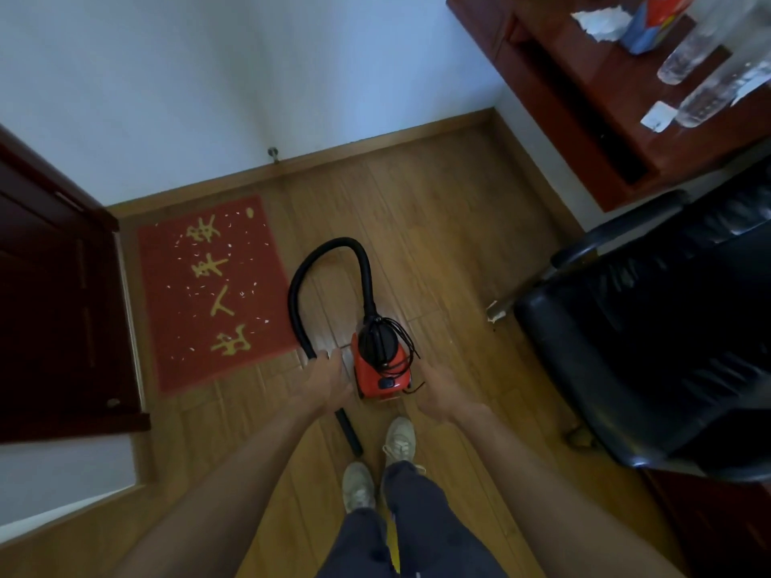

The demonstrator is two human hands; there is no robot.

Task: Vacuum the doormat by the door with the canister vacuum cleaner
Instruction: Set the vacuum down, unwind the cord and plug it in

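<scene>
— On the wooden floor [438, 244], near the feet, what is seen?
— A red canister vacuum cleaner [377, 379] is seen, with a cord wound round its top. Its black hose [329, 260] is bent in a big loop on the far side.
— Where is the doormat found?
— The red doormat [208, 294] is laid to the left, just beside the dark door [54, 306]. Gold signs are printed on it, and white bits [192, 349] are scattered over it.
— How is the left grip held?
— The left grip [329, 381] is curled round the hose end, between doormat and vacuum cleaner.
— And the right grip?
— The right grip [438, 390] is spread wide with loose fingers, just right of the vacuum cleaner. Nothing is held by it.
— What is seen on the right?
— A black chair [646, 348], and a counter [617, 81] with clear bottles [688, 56].
</scene>
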